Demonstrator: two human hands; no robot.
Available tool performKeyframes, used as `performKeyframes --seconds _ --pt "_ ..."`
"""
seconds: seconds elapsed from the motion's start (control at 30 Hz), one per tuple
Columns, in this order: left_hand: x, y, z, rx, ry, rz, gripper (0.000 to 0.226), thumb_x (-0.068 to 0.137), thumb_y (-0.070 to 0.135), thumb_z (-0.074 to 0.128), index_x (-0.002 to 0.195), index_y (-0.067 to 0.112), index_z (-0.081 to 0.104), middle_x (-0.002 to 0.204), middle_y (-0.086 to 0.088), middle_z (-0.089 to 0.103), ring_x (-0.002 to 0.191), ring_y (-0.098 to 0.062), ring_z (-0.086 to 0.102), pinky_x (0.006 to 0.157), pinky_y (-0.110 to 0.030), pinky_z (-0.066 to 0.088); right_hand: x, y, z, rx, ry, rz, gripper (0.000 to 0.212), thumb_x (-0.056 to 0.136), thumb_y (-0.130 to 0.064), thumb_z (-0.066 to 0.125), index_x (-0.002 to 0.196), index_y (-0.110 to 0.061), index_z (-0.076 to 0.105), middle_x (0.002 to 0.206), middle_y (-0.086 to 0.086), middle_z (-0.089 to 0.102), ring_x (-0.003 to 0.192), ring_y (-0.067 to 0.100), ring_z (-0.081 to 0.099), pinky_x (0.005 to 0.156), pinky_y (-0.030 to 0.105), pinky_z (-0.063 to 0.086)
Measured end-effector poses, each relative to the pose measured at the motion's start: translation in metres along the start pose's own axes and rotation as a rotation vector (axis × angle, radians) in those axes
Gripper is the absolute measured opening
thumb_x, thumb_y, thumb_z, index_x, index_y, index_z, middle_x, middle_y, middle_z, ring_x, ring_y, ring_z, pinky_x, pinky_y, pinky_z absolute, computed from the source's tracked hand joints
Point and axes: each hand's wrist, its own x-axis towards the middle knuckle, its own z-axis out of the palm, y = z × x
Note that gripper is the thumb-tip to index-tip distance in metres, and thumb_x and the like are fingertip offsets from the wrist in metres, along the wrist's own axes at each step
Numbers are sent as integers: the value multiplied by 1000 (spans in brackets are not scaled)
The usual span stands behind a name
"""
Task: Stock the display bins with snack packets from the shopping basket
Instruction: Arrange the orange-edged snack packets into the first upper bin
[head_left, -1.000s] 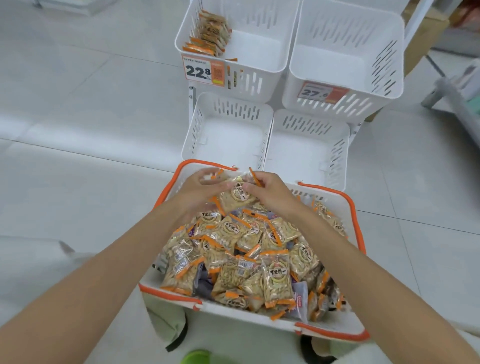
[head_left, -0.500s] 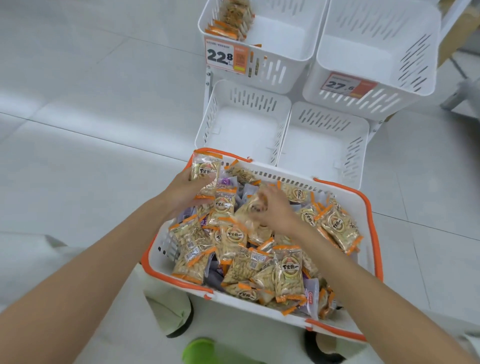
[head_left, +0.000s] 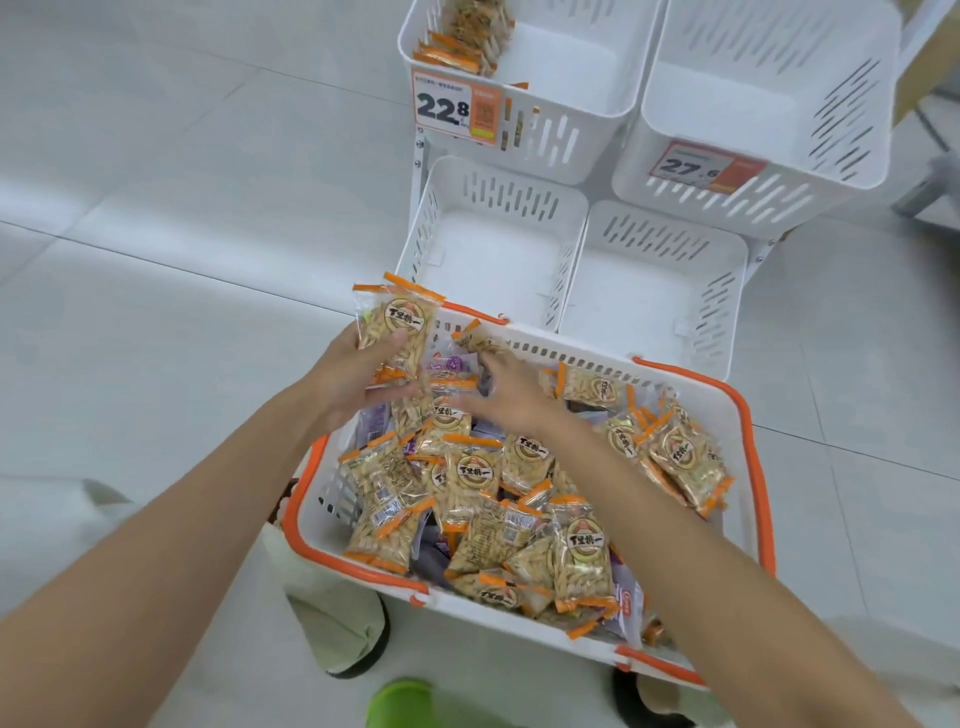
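Packet (head_left: 399, 325) held upright in left hand (head_left: 353, 376), centre-left of frame, at the basket's far rim.
Looks light: crinkly film, loose small pieces inside, so likely soft, slippery and crushable. Best pinched across the body or by an orange seal edge. Left fingers wrap round it. Right hand (head_left: 511, 397) is on the pile (head_left: 478, 478); blurred, can't tell if it grips. Basket (head_left: 748, 415) mid-frame, bins (head_left: 571, 218) above.

Your basket (head_left: 493, 629), white with orange rims, sits at 6 o'clock, heaped with clear, orange-edged packets (head_left: 472, 483). One packet (head_left: 397, 325) stands upright at its 11 o'clock corner, gripped in your left hand (head_left: 348, 379). Four white bins (head_left: 493, 249) stand at 12 o'clock. Only the far 11 o'clock bin (head_left: 571, 140) holds a few packets.
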Motion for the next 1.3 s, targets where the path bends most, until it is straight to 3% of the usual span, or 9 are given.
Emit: performKeyframes --seconds 0.17,0.33,0.47,0.7,0.83,0.93,1.03,1.13,1.3 --pt "6 -9 -4 -94 23 -21 33 97 16 60 129 17 55 131 -7 60 117 -24 61 75 -37 61 -8 5 6 225 204 -74 43 89 -30 70 126 -17 52 127 0 50 114 19 50 89 28 41" --pt "12 -5 10 -128 -79 -62 35 98 4 53 130 18 51 132 -11 61 117 -31 62 84 -44 59 -20 1 -65 730 211 -163 26 89 -8 69 106 -15 52 98 5 67 84 20 66 72 37 58" --pt "10 12 40 -82 -287 -74 53 91 41 61 137 20 48 134 -8 61 116 -26 64 85 -38 58 -11 -20 -91 706 133 -191 17 89 -12 70 98 -13 55 97 7 65 75 14 66 73 32 57" --pt "44 60 60 564 -281 65 104 52 62 87 137 28 38 123 4 63 111 -16 64 95 -45 54 5 -35 -144 741 31 -153 82 81 -11 78 146 -27 32 136 0 42 90 21 67 71 30 58" --pt "71 120 77 775 -407 176 92 71 55 79 138 21 27 120 -3 57 107 -20 63 84 -44 59 17 -52 -199 721 48 -270 72 77 -3 79 139 -19 48 120 8 60 83 17 68 67 27 55" --pt "93 176 90 862 -446 385 69 86 19 73 134 10 24 111 -1 56 91 -13 60 67 -21 55 30 -69 -241 700 60 -341 57 77 -1 78 128 -17 57 107 2 65 83 13 68 67 26 54" --pt "119 229 101 903 -344 608 75 77 21 83 130 9 31 113 -2 57 98 -17 59 77 -18 54 52 -85 -285 639 174 -405 33 78 1 77 109 -4 66 89 5 69 77 15 67 68 26 56" --pt "158 261 95 1239 -77 796 120 55 71 78 151 31 19 150 -2 39 139 -25 37 112 -46 35 88 -85 -320 637 511 -423 31 77 2 77 105 -7 67 90 5 70 80 14 67 74 30 59" --pt "202 244 61 1666 140 696 121 65 85 54 156 20 9 164 -2 7 152 -22 -3 120 -55 -1 170 -70 -308 369 719 -299 34 72 -3 80 100 -18 67 103 3 64 98 20 63 91 28 49"
